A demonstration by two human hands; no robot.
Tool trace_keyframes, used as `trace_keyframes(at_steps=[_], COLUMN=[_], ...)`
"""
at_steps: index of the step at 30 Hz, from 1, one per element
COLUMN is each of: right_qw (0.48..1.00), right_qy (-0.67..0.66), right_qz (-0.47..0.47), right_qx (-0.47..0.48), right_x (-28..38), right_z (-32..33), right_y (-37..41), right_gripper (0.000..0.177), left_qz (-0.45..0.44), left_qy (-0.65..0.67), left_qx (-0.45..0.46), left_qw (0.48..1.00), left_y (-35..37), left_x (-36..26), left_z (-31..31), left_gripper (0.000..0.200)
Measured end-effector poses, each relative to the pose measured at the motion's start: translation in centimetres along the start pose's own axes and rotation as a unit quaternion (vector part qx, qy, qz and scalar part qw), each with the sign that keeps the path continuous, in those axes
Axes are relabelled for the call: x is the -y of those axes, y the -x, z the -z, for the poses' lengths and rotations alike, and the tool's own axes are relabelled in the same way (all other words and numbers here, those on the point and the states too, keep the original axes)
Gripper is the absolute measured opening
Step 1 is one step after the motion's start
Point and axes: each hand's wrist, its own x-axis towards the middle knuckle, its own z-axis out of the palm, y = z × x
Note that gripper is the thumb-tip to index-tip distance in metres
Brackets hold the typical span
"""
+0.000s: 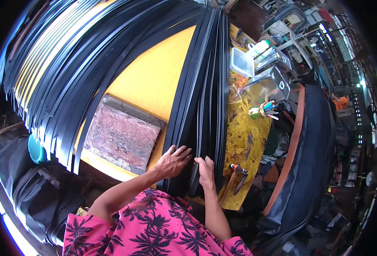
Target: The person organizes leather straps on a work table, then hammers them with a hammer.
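Note:
Long black strips (201,85) run lengthwise over a yellow table in several bundles. My left hand (174,161) lies on the strips near the table's front edge, its fingers spread over them. Just right of it, my right hand (205,170) is closed at the edge of a strip bundle, thumb and fingers pinched together; the strip edge appears to be between them. Left of my left hand, a reddish stone slab (121,135) rests on a dark board on the table.
More black strips (81,64) hang over the left side. A hammer (231,181) and pliers (241,181) lie right of my hands. Farther back are a cup of pens (257,112), a clear container (242,62) and clear jars. Dark rolled material (318,128) stands at the right.

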Motion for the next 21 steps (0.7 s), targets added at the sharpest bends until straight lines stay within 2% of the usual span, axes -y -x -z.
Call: trace_keyframes(at_steps=[4,7,8,15,17,18,19,20,21], right_qw=[0.993,0.986,0.984,0.988,0.994,0.994,0.972,0.886,0.889], right_qy=[-0.053,-0.078,-0.087,-0.079,0.024,0.021,0.202,0.369,0.358], right_qz=[-0.059,-0.069,-0.080,-0.062,-0.037,-0.037,0.120,0.267,0.280], right_qx=[0.088,0.129,0.133,0.121,0.103,0.101,0.010,-0.083,-0.051], right_x=[1.9,1.6,1.5,1.0,0.5,0.0,-0.8,-1.4,-0.6], right_z=[1.2,1.9,2.0,2.5,2.5,2.2,1.6,1.2,1.0], right_y=[0.8,0.4,0.3,0.0,-0.1,0.1,0.3,0.6,1.3], right_gripper=[0.006,0.009,0.004,0.006,0.017,0.017,0.026,0.036,0.052], left_qz=[-0.025,-0.031,-0.029,-0.033,-0.037,-0.040,-0.044,-0.049,-0.052], left_qy=[-0.045,-0.037,-0.036,-0.028,-0.028,-0.036,-0.045,-0.046,-0.057], left_qx=[0.017,0.012,0.011,0.010,0.009,-0.012,-0.032,-0.030,-0.026], left_qw=[0.999,0.999,0.999,0.999,0.999,0.998,0.997,0.997,0.997], left_y=[-0.2,-0.1,-0.1,0.0,0.1,0.2,0.2,0.0,-0.3], left_x=[0.4,0.6,0.6,0.9,0.9,0.8,0.9,0.9,0.8], left_z=[-1.1,-1.2,-1.1,-0.7,-0.7,-0.7,-0.7,-0.8,-0.4], left_gripper=[0.046,0.048,0.048,0.047,0.047,0.046,0.046,0.046,0.046])
